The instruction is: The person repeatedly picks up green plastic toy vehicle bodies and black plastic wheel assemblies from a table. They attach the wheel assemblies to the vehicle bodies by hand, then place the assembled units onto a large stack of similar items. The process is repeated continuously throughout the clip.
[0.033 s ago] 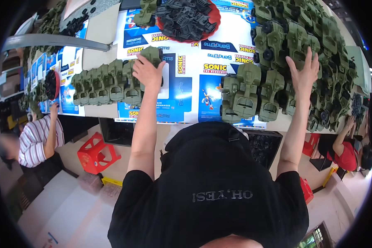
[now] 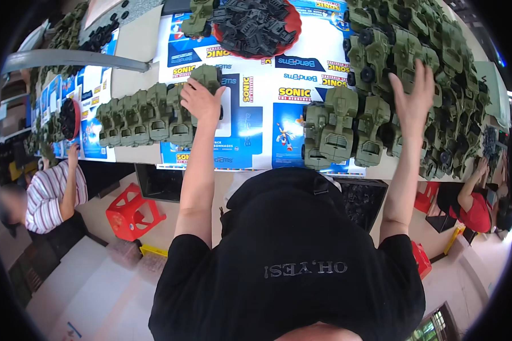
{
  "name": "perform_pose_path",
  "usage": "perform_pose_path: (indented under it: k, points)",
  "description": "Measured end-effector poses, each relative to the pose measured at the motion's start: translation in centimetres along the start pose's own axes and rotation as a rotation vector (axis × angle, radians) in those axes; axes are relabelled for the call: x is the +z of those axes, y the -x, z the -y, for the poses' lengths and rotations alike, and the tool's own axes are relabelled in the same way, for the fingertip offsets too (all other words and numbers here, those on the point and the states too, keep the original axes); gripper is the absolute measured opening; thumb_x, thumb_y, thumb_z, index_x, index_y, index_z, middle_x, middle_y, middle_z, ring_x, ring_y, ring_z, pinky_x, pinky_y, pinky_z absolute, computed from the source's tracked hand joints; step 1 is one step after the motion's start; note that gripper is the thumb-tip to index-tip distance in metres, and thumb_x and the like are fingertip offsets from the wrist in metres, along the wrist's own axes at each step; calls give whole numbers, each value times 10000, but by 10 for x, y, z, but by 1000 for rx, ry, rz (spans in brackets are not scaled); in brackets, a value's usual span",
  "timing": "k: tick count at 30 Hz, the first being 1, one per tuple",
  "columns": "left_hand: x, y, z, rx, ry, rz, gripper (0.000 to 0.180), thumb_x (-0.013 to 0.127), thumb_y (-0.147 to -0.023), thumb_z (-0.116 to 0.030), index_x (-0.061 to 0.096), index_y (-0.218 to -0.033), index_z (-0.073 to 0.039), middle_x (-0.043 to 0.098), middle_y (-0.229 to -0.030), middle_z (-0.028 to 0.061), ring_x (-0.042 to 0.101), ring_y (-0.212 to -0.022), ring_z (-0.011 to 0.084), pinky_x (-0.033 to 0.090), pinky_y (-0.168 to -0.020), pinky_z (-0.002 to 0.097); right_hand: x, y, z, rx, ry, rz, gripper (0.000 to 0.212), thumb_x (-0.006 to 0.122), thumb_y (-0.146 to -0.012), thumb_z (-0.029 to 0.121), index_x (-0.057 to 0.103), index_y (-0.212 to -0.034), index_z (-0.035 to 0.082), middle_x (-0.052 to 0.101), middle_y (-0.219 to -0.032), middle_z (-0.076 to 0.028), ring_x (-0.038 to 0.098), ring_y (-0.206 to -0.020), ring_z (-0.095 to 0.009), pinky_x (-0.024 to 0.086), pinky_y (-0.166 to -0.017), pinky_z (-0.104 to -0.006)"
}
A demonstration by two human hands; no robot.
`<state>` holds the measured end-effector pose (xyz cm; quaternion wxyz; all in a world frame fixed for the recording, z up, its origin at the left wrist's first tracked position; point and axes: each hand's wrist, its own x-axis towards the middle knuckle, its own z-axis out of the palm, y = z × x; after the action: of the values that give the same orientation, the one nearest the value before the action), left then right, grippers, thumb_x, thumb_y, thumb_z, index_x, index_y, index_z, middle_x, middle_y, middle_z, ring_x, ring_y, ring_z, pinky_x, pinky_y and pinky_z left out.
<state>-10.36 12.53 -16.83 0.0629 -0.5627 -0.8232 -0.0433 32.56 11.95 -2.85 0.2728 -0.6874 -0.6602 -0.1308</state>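
Observation:
My left hand [image 2: 203, 105] is closed over an olive-green toy truck [image 2: 206, 75], fingers on its left side and thumb on its right. That truck is at the right end of a row of similar toy trucks [image 2: 135, 122] standing side by side. My right hand [image 2: 413, 102] is open, fingers spread, over the left part of a big heap of green toy trucks [image 2: 452, 96]; whether it touches one cannot be told. Between my hands, nearer my right, more toy trucks [image 2: 337, 133] stand in a short row near the table edge.
A red bowl [image 2: 297, 35] of black plastic parts stands at the back. Printed blue-and-white sheets [image 2: 253, 133] cover the table. A grey metal bar [image 2: 77, 58] crosses at left. Red stools [image 2: 132, 213] and dark crates [image 2: 361, 199] are below. People work at left [image 2: 54, 196] and right [image 2: 473, 213].
My right hand has shifted very slightly up and left over the heap. My left hand stays on the toy truck.

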Motion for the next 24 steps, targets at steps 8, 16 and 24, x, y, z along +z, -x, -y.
perform_pose_path:
  k: [8,16,24]
  points:
    - [-15,35,-27,292,279,200,931,838,-554,-379,366,-1260,2,478,-1136,169,447,-1116,318,358,-849,448,149,-41,99,76,-400,713,336,605,-826,246,635,-1112,72,620,-1116,-146,574,-1047,-330,447,-908,-393]
    - [-8,40,-31,113,381,617,1065,852,-482,-491,337,-1270,7,609,-993,190,616,-918,350,496,-762,421,260,-52,121,-119,175,595,233,674,-711,220,716,-885,71,516,-1111,-112,440,-1092,-291,354,-905,-407]
    - [-32,41,-7,41,872,637,909,866,-532,-386,413,-1225,-12,651,-989,188,641,-919,328,503,-811,382,190,-68,111,216,-267,602,221,704,-729,282,692,-836,89,639,-910,-105,584,-895,-246,448,-803,-377]
